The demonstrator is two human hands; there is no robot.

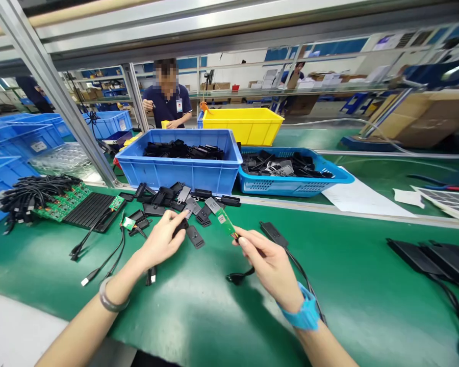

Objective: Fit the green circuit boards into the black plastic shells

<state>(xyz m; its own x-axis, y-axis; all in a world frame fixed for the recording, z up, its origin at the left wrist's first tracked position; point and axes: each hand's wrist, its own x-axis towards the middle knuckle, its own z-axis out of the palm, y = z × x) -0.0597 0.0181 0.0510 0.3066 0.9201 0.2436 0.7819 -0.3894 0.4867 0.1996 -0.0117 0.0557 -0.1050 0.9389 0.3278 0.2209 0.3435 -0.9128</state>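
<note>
My right hand (268, 257) pinches a green circuit board (225, 223) near its wired lower end and holds it above the table, tilted up to the left. A black cable end (239, 277) hangs under this hand. My left hand (162, 239) is closed, thumb and fingers, around a black plastic shell (180, 226), mostly hidden by the fingers. Just beyond lies a loose pile of black plastic shells (162, 196). A flat dark cover (195, 237) lies beside my left fingertips. A closed black case with a cable (274, 234) rests behind my right hand.
A blue bin (179, 175) and a blue basket (290, 187) hold black parts at the back. Boards with cables (61, 204) lie left by a ribbed black block (94, 211). Black cased units (436, 260) lie right. A metal post (57, 92) rises left. Opposite stands a person (176, 104).
</note>
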